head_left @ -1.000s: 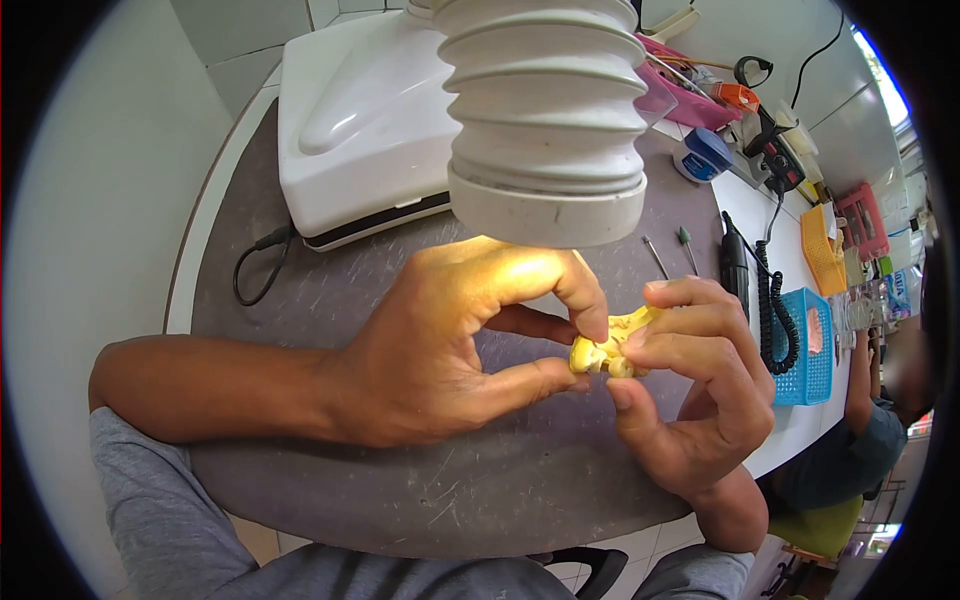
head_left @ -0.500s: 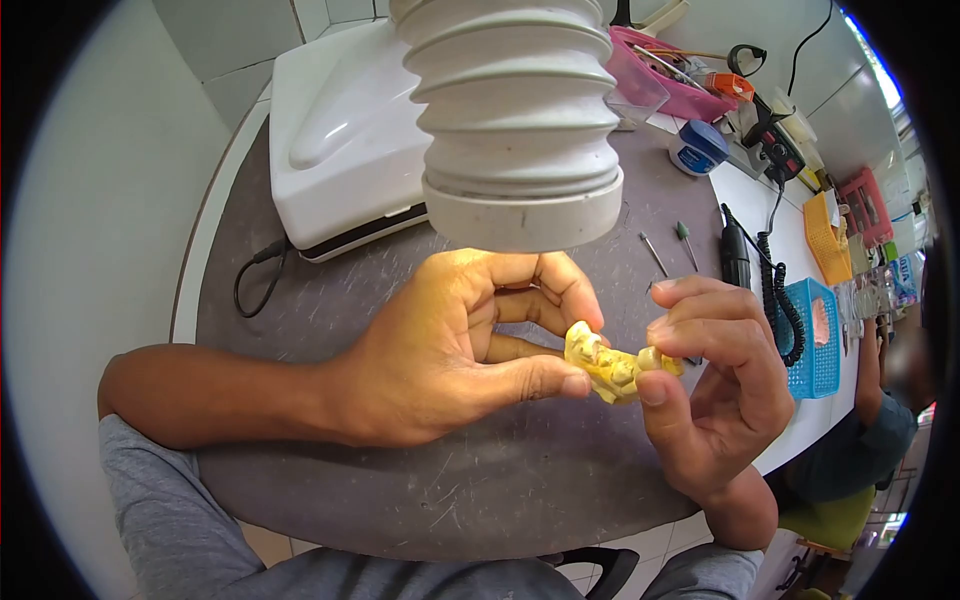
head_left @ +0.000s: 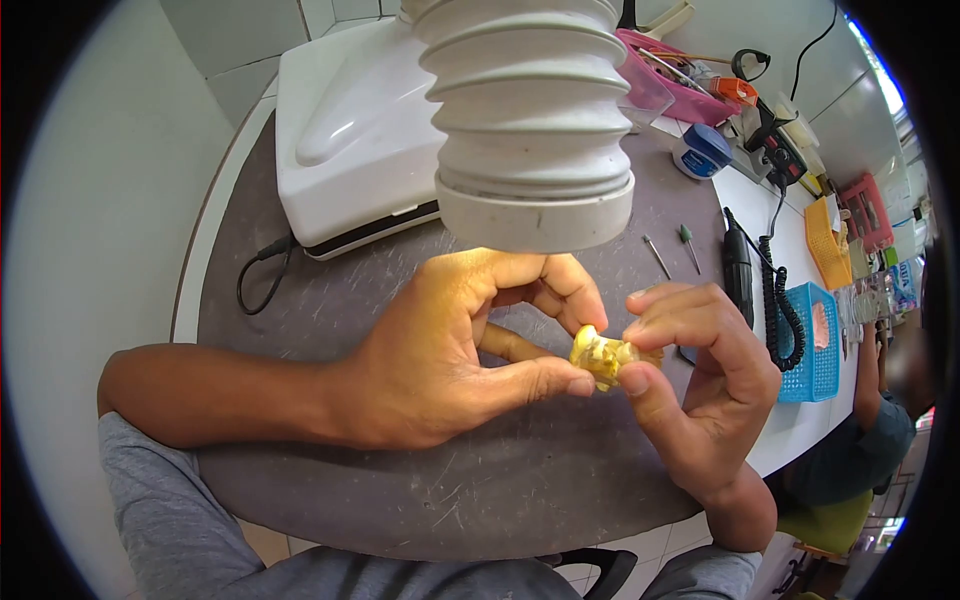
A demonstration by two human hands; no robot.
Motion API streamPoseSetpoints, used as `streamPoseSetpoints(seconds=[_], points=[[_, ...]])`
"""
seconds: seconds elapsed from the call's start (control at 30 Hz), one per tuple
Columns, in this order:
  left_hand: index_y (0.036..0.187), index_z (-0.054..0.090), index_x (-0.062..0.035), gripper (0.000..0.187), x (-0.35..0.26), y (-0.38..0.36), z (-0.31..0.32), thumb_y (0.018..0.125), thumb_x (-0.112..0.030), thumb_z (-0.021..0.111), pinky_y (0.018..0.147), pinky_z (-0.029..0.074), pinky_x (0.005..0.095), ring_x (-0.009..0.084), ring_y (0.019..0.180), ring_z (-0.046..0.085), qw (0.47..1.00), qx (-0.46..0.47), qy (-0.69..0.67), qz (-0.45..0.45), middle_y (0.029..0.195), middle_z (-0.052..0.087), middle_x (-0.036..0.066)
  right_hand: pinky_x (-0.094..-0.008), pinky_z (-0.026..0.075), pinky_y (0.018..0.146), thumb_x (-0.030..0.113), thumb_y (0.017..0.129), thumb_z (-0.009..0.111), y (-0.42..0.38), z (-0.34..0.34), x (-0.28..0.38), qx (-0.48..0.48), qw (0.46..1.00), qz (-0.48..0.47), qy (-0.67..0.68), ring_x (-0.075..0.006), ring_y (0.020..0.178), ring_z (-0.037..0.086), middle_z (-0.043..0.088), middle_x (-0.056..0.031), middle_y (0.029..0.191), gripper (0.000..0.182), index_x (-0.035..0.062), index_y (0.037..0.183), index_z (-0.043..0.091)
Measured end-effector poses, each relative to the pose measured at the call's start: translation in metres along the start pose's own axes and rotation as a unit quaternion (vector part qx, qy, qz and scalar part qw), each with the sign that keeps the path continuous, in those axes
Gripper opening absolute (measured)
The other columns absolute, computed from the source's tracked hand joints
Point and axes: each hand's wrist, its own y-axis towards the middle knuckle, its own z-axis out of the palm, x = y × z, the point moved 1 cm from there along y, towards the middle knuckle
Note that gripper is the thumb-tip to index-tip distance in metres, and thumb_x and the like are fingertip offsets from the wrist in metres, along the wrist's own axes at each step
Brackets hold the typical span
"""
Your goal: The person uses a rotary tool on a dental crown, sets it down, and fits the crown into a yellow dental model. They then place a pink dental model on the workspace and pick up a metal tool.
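Note:
A small yellow dental cast (head_left: 597, 359) with tooth shapes is held above the grey table, below the mouth of a white ribbed hose. My left hand (head_left: 440, 360) pinches its left end between thumb and forefinger, the other fingers curled behind. My right hand (head_left: 705, 385) grips its right end between thumb and fingertips, which cover that part of it. A pale tooth-like piece (head_left: 627, 353) shows right at the right fingertips.
The white ribbed hose (head_left: 535, 130) hangs just beyond my hands. A white box-shaped machine (head_left: 350, 140) stands behind left. Two small burs (head_left: 690, 247), a black handpiece (head_left: 737, 265) and a blue basket (head_left: 815, 370) lie to the right. Another person (head_left: 850, 450) sits at far right.
My right hand has moved slightly left, closer to my left hand. The cast has turned, so less of its length shows. The view has shifted slightly.

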Motion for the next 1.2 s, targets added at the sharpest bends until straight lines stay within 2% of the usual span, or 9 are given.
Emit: streamPoseSetpoints(seconds=[0.53, 0.63, 0.7, 0.73, 0.8, 0.9, 1.2], points=[[0.106, 0.058, -0.0003, 0.029, -0.0011, -0.0006, 0.0001, 0.081, -0.001, 0.074, 0.084, 0.059, 0.0263, 0.0152, 0.104, 0.057, 0.999, -0.004, 0.026, 0.029, 0.108, 0.053, 0.009, -0.0356, 0.054, 0.076, 0.002, 0.067, 0.077, 0.0021, 0.0032, 0.0010, 0.026, 1.000, 0.007, -0.005, -0.0273, 0.081, 0.067, 0.067, -0.0137, 0.083, 0.019, 0.0000, 0.084, 0.068], [0.108, 0.057, 0.0007, 0.031, -0.0018, -0.0003, -0.0002, 0.082, -0.001, 0.074, 0.085, 0.059, 0.0264, 0.0147, 0.103, 0.057, 1.000, -0.007, 0.013, 0.006, 0.108, 0.054, 0.008, -0.0330, 0.053, 0.075, 0.003, 0.069, 0.077, 0.0009, 0.0029, -0.0003, 0.043, 0.999, -0.006, -0.007, -0.0237, 0.080, 0.067, 0.067, -0.0128, 0.083, 0.023, -0.0004, 0.089, 0.067], [0.109, 0.057, 0.0013, 0.032, -0.0038, 0.0002, -0.0004, 0.082, -0.001, 0.074, 0.086, 0.058, 0.0263, 0.0143, 0.102, 0.058, 1.000, -0.001, -0.010, -0.023, 0.107, 0.055, 0.008, -0.0293, 0.052, 0.073, 0.005, 0.071, 0.078, -0.0012, 0.0038, 0.0035, 0.015, 0.995, 0.089, 0.047, -0.0187, 0.080, 0.067, 0.067, -0.0116, 0.083, 0.030, -0.0007, 0.097, 0.065], [0.110, 0.056, 0.0019, 0.034, -0.0041, 0.0002, -0.0004, 0.082, -0.001, 0.074, 0.087, 0.057, 0.0263, 0.0139, 0.102, 0.058, 0.998, 0.005, -0.033, -0.051, 0.107, 0.055, 0.007, -0.0293, 0.052, 0.073, 0.005, 0.071, 0.078, -0.0026, 0.0031, 0.0032, 0.015, 0.995, 0.089, 0.047, -0.0187, 0.080, 0.067, 0.067, -0.0116, 0.083, 0.030, -0.0007, 0.097, 0.065], [0.111, 0.055, 0.0018, 0.034, -0.0028, 0.0003, -0.0004, 0.082, -0.001, 0.074, 0.088, 0.057, 0.0261, 0.0134, 0.101, 0.058, 0.998, -0.006, -0.037, -0.047, 0.106, 0.056, 0.007, -0.0265, 0.051, 0.072, 0.008, 0.071, 0.079, -0.0043, 0.0019, 0.0012, 0.021, 0.997, 0.069, 0.034, -0.0153, 0.079, 0.066, 0.067, -0.0108, 0.086, 0.035, -0.0009, 0.102, 0.064], [0.110, 0.055, 0.0013, 0.034, -0.0028, 0.0000, -0.0014, 0.082, -0.001, 0.074, 0.088, 0.056, 0.0258, 0.0124, 0.100, 0.058, 0.998, -0.020, -0.042, -0.049, 0.105, 0.056, 0.006, -0.0269, 0.051, 0.071, 0.008, 0.070, 0.080, -0.0035, 0.0028, 0.0014, 0.023, 0.999, 0.034, 0.008, -0.0160, 0.079, 0.067, 0.067, -0.0108, 0.089, 0.036, -0.0007, 0.101, 0.064], [0.107, 0.055, -0.0007, 0.033, -0.0031, 0.0000, -0.0015, 0.081, -0.004, 0.075, 0.087, 0.054, 0.0253, 0.0114, 0.099, 0.057, 0.996, -0.044, -0.057, -0.052, 0.103, 0.055, 0.004, -0.0271, 0.051, 0.069, 0.013, 0.065, 0.087, -0.0025, 0.0034, 0.0017, 0.025, 1.000, 0.009, -0.006, -0.0169, 0.078, 0.065, 0.067, -0.0111, 0.088, 0.046, -0.0009, 0.103, 0.065]])
